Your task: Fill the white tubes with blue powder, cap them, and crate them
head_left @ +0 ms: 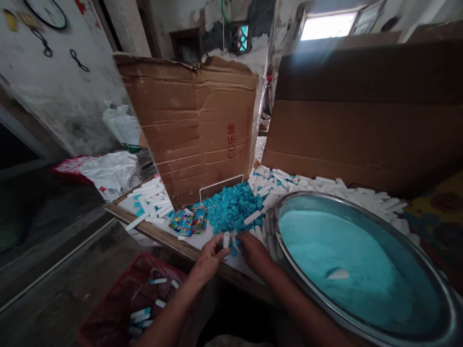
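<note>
The desk (155, 234) has a pale work surface with a brown wooden front edge. At its left end lies a loose stack of white cylindrical tubes (152, 196); one tube overhangs the front edge. Small printed multicolour packets (188, 220) lie to the right of this stack. A heap of small blue pieces (235, 205) occupies the centre. Further tubes lie behind a round, silver metal basin (340, 207) at the right. A creased brown cardboard panel (191, 130) stands upright, its base apparently resting on the surface.
</note>
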